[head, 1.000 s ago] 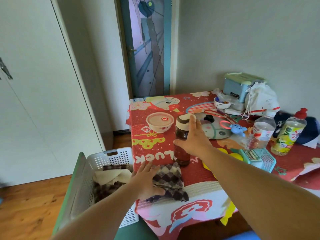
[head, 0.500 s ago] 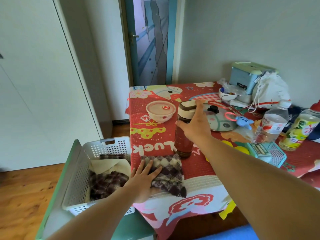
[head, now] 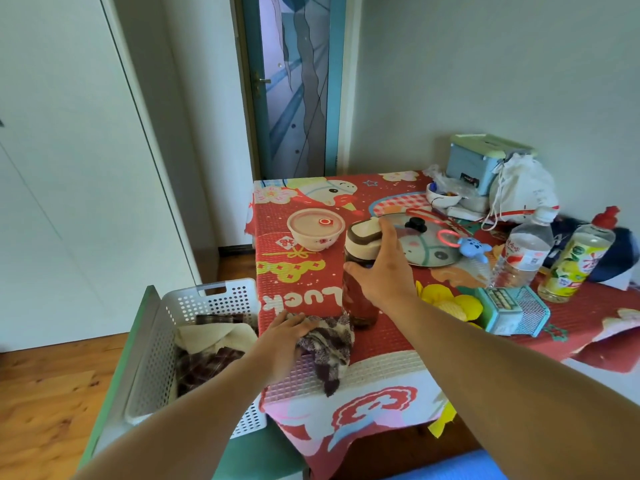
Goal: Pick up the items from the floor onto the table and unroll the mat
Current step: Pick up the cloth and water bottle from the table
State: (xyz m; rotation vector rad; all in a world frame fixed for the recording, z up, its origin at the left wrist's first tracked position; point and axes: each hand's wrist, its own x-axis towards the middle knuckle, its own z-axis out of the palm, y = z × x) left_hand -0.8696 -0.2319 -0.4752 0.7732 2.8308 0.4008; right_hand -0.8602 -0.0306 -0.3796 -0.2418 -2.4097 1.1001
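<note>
Filling the room's corner, the counter (head: 277,258) wears a red cartoon-printed cover of ribbed, gridded weave that droops loose over the near edge. I'd guess a tug on that overhang could drag along whatever stands on it. Beside the counter's left edge, a white perforated plastic basket (head: 152,348) holds folded checked fabric. A blue strip (head: 450,469) at the bottom of view may be the mat, but too little shows to tell.

Near the front-left corner a tall, cylindrical bottle (head: 360,296), dark reddish and see-through with a cream-and-brown cap, stands upright. The right grip (head: 384,271) brackets its upper part, thumb on the near side and forefinger straight up along the cap. Whether it clamps or merely touches, I cannot tell. Tall and narrow on a soft, bumpy weave, the bottle could tip if that hand brushes it on leaving.

The left grip (head: 280,341) lies released, palm flat on a fuzzy brown-and-cream checked cloth (head: 329,344) just in front of the bottle. Part of the cloth hangs over the near edge and might slide to the floor.
</note>
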